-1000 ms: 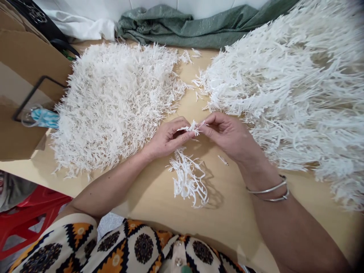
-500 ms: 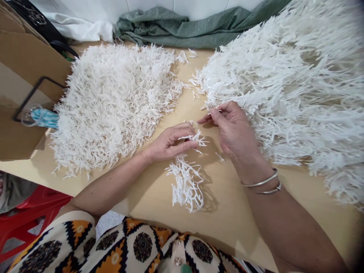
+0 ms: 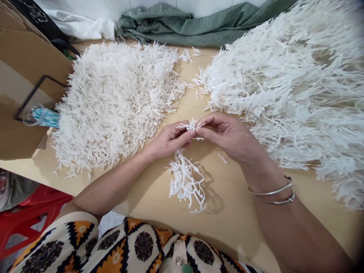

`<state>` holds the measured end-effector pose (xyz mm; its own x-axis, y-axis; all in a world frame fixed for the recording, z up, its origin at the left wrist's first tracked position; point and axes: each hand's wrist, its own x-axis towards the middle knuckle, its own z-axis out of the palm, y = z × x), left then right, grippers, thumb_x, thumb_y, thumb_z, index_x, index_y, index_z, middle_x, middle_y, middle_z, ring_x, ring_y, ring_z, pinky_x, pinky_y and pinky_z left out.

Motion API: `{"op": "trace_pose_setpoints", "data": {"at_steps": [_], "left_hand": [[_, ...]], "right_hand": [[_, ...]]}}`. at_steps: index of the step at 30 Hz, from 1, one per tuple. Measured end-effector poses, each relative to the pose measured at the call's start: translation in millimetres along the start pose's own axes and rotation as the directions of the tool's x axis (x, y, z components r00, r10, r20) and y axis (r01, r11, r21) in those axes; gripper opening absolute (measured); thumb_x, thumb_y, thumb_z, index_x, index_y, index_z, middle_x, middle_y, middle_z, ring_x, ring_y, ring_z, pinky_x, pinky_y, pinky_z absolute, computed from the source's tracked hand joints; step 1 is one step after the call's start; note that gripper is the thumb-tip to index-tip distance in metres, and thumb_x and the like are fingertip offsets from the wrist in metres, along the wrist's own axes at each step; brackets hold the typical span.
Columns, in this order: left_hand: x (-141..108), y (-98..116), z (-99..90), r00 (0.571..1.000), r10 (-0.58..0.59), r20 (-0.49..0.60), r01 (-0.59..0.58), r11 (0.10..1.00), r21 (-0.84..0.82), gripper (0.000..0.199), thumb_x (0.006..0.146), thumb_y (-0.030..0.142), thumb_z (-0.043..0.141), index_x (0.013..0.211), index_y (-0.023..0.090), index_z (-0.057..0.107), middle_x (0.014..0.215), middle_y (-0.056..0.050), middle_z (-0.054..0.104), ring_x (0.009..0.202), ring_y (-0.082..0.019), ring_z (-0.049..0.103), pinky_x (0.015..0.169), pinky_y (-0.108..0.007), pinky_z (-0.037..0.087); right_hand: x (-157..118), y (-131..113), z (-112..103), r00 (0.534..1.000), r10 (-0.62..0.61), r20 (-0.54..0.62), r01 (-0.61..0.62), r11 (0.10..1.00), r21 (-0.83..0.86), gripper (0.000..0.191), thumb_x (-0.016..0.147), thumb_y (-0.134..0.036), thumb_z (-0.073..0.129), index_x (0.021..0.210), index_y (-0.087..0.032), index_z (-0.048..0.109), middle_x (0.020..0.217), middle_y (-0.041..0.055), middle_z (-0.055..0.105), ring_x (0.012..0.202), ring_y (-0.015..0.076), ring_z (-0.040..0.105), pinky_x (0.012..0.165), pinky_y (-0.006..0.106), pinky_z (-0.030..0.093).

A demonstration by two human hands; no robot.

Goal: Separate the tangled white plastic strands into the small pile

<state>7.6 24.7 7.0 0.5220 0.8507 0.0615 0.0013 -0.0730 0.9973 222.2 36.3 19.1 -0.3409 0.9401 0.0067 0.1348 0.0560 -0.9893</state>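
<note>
My left hand [image 3: 167, 139] and my right hand [image 3: 230, 134] meet at the middle of the wooden table [image 3: 236, 212], fingertips together. Both pinch a small cluster of white plastic sprigs [image 3: 191, 126] held just above the table. Right below the hands lies a small loose heap of white sprigs [image 3: 186, 180]. A broad pile of short white sprigs [image 3: 113, 100] spreads to the left. A much larger mound of long white sprigs [image 3: 290, 83] fills the right side, close to my right hand. Two thin bangles [image 3: 277, 191] circle my right wrist.
A cardboard box [image 3: 19, 79] with a black wire frame stands at the left edge, a blue face mask [image 3: 42, 117] beside it. Green cloth [image 3: 184, 26] and white cloth [image 3: 82, 24] lie along the back wall. A red plastic stool [image 3: 25, 220] sits below the table's left edge.
My right hand, which half a second ago had reached up to the edge of the large mound, has come back to my left hand, and both now pinch the sprig cluster.
</note>
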Motion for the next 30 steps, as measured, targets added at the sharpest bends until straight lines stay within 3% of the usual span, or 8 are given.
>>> {"op": "trace_pose_setpoints", "data": {"at_steps": [8,12,14,16,20,23,26,30], "left_hand": [[0.9,4.0,-4.4,0.992,0.119,-0.033,-0.109,0.970,0.217,0.037,0.102,0.054,0.065,0.090,0.019,0.064,0.081,-0.001,0.060,0.075,-0.012,0.057,0.071,-0.026,0.048],[0.4,8.7,-2.9,0.969,0.195,0.150,-0.226,0.946,0.233,0.032,0.103,0.046,0.067,0.088,0.017,0.066,0.085,-0.002,0.065,0.079,-0.012,0.060,0.075,-0.025,0.048],[-1.2,9.6,0.4,0.965,0.159,0.207,-0.202,0.958,0.204,0.033,0.102,0.045,0.068,0.086,0.017,0.065,0.082,-0.001,0.063,0.074,-0.011,0.057,0.071,-0.025,0.047],[-3.0,8.4,3.6,0.989,0.090,0.119,-0.108,0.983,0.149,0.035,0.102,0.048,0.066,0.088,0.016,0.065,0.081,-0.001,0.062,0.072,-0.010,0.055,0.069,-0.025,0.047],[-3.9,2.9,6.1,1.000,-0.018,-0.009,0.018,1.000,0.012,0.039,0.099,0.054,0.069,0.091,0.016,0.067,0.080,0.000,0.063,0.070,-0.009,0.055,0.065,-0.023,0.044],[-2.4,0.9,5.4,1.000,-0.019,-0.005,0.019,1.000,0.018,0.044,0.093,0.054,0.077,0.078,0.015,0.065,0.069,0.003,0.053,0.063,-0.007,0.045,0.059,-0.023,0.036],[-0.5,2.5,3.6,1.000,0.002,-0.013,-0.001,0.998,0.068,0.044,0.096,0.056,0.073,0.080,0.015,0.069,0.072,0.001,0.059,0.066,-0.008,0.048,0.062,-0.024,0.037],[1.9,9.6,-0.2,1.000,0.009,0.002,-0.009,0.984,0.179,0.046,0.103,0.056,0.061,0.082,0.017,0.069,0.075,-0.001,0.062,0.071,-0.011,0.052,0.067,-0.026,0.041]], "right_hand": [[-3.5,1.6,26.8,0.974,0.036,-0.222,-0.028,0.999,0.040,0.021,0.089,-0.031,0.077,0.081,-0.026,0.058,0.077,-0.0023,0.062,0.074,0.0149,0.064,0.074,0.031,0.061],[2.4,12.9,27.7,0.929,0.068,-0.363,-0.045,0.996,0.072,0.020,0.095,-0.030,0.071,0.087,-0.027,0.053,0.079,-0.0031,0.067,0.067,0.0133,0.067,0.071,0.032,0.062],[6.7,18.0,19.2,0.913,0.048,-0.405,-0.022,0.997,0.070,0.023,0.096,-0.032,0.071,0.088,-0.028,0.050,0.081,-0.0028,0.069,0.068,0.0140,0.071,0.074,0.034,0.063],[9.1,18.7,8.1,0.936,0.016,-0.351,0.001,0.999,0.050,0.024,0.092,-0.035,0.076,0.091,-0.028,0.053,0.084,-0.0017,0.071,0.076,0.0162,0.074,0.081,0.037,0.063],[5.6,5.3,-8.3,0.996,-0.040,-0.081,0.037,0.999,-0.030,0.028,0.087,-0.046,0.082,0.105,-0.027,0.071,0.107,0.0039,0.076,0.103,0.0214,0.073,0.094,0.039,0.061],[0.7,-5.5,-9.0,0.998,-0.027,0.049,0.034,0.989,-0.142,0.029,0.083,-0.048,0.086,0.102,-0.028,0.076,0.103,0.0023,0.076,0.095,0.0209,0.069,0.086,0.037,0.059],[-1.3,-6.9,-1.9,0.999,-0.029,0.021,0.031,0.993,-0.112,0.016,0.088,-0.040,0.081,0.087,-0.027,0.073,0.084,-0.0006,0.071,0.079,0.0172,0.064,0.076,0.034,0.055],[-0.8,-0.2,11.4,0.997,-0.036,-0.061,0.035,0.999,-0.020,0.020,0.091,-0.038,0.077,0.080,-0.026,0.064,0.076,-0.0021,0.063,0.072,0.0156,0.058,0.070,0.032,0.052]]}}
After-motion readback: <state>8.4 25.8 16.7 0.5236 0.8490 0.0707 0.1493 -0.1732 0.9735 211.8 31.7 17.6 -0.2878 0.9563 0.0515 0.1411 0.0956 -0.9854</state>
